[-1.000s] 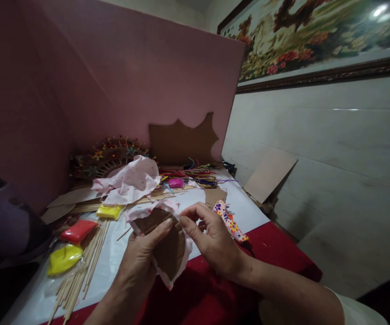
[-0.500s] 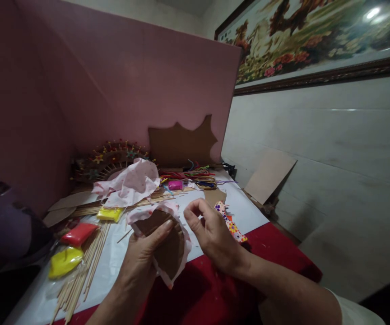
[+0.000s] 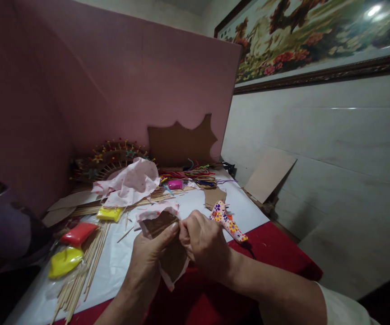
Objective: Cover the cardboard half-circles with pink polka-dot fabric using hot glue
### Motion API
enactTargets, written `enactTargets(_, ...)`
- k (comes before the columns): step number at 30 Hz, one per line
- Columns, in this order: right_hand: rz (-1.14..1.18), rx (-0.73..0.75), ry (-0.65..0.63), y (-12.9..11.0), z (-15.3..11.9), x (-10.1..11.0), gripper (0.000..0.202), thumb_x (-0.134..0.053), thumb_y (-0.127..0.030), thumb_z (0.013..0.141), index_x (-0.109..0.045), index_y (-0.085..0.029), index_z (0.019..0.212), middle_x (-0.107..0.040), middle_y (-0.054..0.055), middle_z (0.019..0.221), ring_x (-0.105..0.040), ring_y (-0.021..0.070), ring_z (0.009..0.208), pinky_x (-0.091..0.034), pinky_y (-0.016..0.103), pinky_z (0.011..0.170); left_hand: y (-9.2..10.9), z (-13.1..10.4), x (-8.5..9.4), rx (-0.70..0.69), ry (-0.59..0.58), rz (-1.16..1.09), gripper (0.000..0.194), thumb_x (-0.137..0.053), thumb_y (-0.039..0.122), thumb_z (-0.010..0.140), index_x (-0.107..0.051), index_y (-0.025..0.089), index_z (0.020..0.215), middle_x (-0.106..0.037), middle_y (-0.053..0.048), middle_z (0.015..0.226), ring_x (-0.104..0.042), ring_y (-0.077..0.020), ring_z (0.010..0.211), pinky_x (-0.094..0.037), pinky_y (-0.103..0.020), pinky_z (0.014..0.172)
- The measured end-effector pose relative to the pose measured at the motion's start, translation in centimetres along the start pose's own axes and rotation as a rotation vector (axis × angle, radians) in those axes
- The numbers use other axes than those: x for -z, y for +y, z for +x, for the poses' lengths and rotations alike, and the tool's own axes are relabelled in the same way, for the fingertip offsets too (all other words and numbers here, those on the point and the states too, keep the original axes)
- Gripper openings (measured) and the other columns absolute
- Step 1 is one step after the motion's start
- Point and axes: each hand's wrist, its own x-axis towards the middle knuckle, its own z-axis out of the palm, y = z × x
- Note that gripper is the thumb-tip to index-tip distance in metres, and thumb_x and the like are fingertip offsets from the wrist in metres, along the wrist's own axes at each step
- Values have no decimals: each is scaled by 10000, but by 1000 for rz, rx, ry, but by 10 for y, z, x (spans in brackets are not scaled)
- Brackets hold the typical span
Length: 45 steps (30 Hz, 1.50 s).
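Note:
A pointed oval piece of brown cardboard [image 3: 174, 259] has pale pink cloth [image 3: 172, 207] folded around its rim. My left hand [image 3: 150, 253] grips it from the left, thumb on the cardboard face. At its right edge, my right hand [image 3: 203, 241] is closed, fingers pinched against the cloth border; what lies between those fingertips is hidden. Just beyond my right hand lies a flower-patterned glue gun [image 3: 227, 221] on the white sheet.
Thin wooden sticks [image 3: 86, 266], yellow [image 3: 65, 262] and red [image 3: 80, 234] clay packs lie at left. Behind are crumpled pink cloth [image 3: 132, 183], scissors [image 3: 206, 183], coloured strands [image 3: 188, 173] and a decorated arch [image 3: 113, 158]. Cut cardboard [image 3: 181, 144] leans on the partition.
My right hand has moved left and down onto the cloth edge, and its fingers have closed. The cardboard piece has turned slightly in my left hand. More of the glue gun shows.

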Motion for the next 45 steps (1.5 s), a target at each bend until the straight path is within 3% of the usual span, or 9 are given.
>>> enactTargets(7,-89,24,22,-1,-2,-12,329,-296,-145,933,-473,-175,658,-469,21,571,-434,147,493,-276,283,450,0,0,-1,-2,17,-69,183,-817,183,550,-718,131,694,-720,-30,595,-646,-151,504,-518,-241,540)
enactTargets(13,130,19,-90,9,-1,-3,298,-319,-167,945,-548,-144,755,-556,61,685,-523,169,613,-374,268,524,-2,2,4,-6,60,-61,240,-826,172,531,-724,116,742,-746,-58,668,-676,-175,562,-540,-249,558)
enactTargets(18,268,-366,-116,55,-4,23,267,-304,-211,963,-559,-158,1021,-622,79,893,-586,175,799,-434,278,695,4,1,0,45,200,-72,232,-796,105,542,-708,121,756,-740,-48,629,-674,-181,511,-554,-261,495)
enactTargets(22,64,-604,-388,94,-26,32,217,-414,-296,921,-592,-173,933,-626,79,915,-595,209,835,-418,321,725,9,-1,-5,56,248,-95,225,-746,47,566,-696,119,773,-736,-49,622,-678,-189,503,-562,-269,480)
enactTargets(27,-12,-599,-634,103,-58,20,352,-636,-395,763,-581,-144,1003,-586,99,940,-599,242,820,-424,331,680,11,-3,-4,57,223,-78,234,-731,51,601,-694,137,816,-742,-43,661,-683,-190,522,-570,-286,499)
enactTargets(32,80,-597,-475,103,-70,10,255,-509,-234,845,-525,-120,1072,-556,113,995,-593,222,893,-460,351,771,11,-2,-3,54,216,-80,238,-702,37,626,-694,144,839,-743,-45,668,-685,-194,526,-572,-296,499)
enactTargets(40,189,-729,-287,110,-70,15,303,-563,-203,730,-548,-109,1018,-580,126,1003,-573,252,934,-453,403,850,11,-3,-4,48,206,-84,200,-732,60,598,-689,120,784,-739,-42,638,-677,-176,510,-567,-266,502)
enactTargets(42,309,-803,-224,109,-67,21,295,-573,-244,725,-560,-128,996,-604,94,955,-589,226,860,-472,367,782,10,-2,-4,38,200,-87,234,-743,63,586,-689,134,802,-741,-34,643,-679,-176,518,-567,-269,512)
enactTargets(45,752,-977,-185,100,-55,36,270,-538,-363,785,-559,-154,954,-571,-2,692,-514,121,503,-423,243,481,9,-1,-3,62,187,-95,245,-777,83,542,-692,138,764,-735,-34,610,-671,-189,492,-557,-281,487)
